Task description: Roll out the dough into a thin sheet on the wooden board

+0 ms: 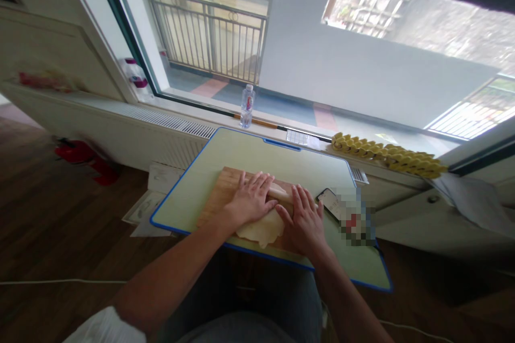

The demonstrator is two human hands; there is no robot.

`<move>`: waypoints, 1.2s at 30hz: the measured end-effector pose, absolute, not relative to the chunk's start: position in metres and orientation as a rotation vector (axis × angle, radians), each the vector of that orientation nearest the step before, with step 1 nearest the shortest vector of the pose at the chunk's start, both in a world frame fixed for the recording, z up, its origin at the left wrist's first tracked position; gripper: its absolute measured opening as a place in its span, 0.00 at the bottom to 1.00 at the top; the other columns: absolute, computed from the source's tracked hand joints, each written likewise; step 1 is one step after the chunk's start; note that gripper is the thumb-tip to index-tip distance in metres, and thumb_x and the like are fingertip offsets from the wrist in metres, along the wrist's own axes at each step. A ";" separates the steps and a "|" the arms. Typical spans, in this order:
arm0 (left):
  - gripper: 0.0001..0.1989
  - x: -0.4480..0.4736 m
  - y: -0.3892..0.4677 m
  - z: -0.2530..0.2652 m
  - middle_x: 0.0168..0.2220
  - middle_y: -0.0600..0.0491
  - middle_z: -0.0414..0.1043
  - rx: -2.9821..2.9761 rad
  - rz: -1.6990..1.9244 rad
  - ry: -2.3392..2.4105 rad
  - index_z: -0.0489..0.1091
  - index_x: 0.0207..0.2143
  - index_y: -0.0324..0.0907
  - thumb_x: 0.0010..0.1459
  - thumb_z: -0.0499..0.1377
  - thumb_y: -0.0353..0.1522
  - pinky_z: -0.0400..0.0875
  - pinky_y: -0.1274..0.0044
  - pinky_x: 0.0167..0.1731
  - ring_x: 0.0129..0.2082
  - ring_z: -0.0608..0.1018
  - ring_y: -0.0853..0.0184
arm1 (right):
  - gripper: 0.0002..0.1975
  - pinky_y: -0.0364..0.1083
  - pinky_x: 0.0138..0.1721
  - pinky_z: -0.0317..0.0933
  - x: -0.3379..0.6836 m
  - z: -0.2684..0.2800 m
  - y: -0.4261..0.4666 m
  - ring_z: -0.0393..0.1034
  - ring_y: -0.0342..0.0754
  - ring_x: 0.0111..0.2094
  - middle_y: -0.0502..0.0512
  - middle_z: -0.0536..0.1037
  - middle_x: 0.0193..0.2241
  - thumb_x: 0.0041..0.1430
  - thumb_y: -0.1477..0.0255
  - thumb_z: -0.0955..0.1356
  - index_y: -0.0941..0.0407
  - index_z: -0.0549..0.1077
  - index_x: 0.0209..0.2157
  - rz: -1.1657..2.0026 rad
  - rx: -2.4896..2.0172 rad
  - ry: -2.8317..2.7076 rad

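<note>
My left hand [252,197] lies palm down with its fingers stretched out over a pale roll [279,192]. It looks like dough wound round a rolling pin, though the core is hidden. On the roll's other end rests my right hand [304,218], flat, fingers spread, thumb pointing toward the left hand. Below the roll, a thin sheet of dough [260,231] with a ragged near edge spreads toward me between my wrists. Under it all is a wooden board [215,195], partly covered by my arms.
The board sits on a small pale green folding table [241,147] with a blue rim. A phone [330,202] lies to the right, beside a blurred-out patch. On the windowsill are a plastic bottle [247,107] and yellow egg trays [386,154]. A red fire extinguisher [86,159] stands left.
</note>
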State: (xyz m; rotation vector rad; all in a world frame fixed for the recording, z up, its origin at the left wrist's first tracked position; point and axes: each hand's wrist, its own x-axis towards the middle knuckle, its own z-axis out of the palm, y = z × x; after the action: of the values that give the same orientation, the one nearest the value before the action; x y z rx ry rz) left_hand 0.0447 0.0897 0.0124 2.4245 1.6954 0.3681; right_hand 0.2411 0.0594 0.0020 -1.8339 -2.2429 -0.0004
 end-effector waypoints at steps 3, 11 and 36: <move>0.36 0.044 0.084 0.010 0.74 0.44 0.57 2.418 0.400 1.700 0.54 0.73 0.44 0.70 0.53 0.50 0.40 0.43 0.71 0.75 0.57 0.52 | 0.36 0.68 0.71 0.38 0.243 -0.002 0.052 0.49 0.59 0.74 0.63 0.59 0.73 0.74 0.49 0.57 0.56 0.57 0.73 -0.033 -1.795 -2.236; 0.37 0.033 0.039 0.003 0.74 0.42 0.56 2.473 0.530 1.671 0.54 0.73 0.41 0.70 0.52 0.51 0.37 0.51 0.74 0.75 0.56 0.55 | 0.40 0.64 0.71 0.41 0.251 -0.017 0.004 0.42 0.61 0.75 0.66 0.55 0.74 0.72 0.47 0.59 0.59 0.56 0.73 -0.116 -1.592 -2.293; 0.36 0.035 0.048 0.000 0.72 0.44 0.60 2.500 0.544 1.694 0.55 0.72 0.44 0.70 0.53 0.50 0.40 0.48 0.73 0.73 0.59 0.53 | 0.41 0.65 0.71 0.40 0.249 -0.018 0.007 0.44 0.62 0.75 0.67 0.56 0.74 0.72 0.45 0.58 0.59 0.55 0.74 -0.100 -1.626 -2.279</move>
State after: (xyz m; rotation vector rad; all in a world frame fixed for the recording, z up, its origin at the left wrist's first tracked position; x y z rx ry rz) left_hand 0.0349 0.0478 0.0003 2.4996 1.6945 0.5441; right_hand 0.2493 0.0072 -0.0176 -1.6259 -2.2793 -0.0995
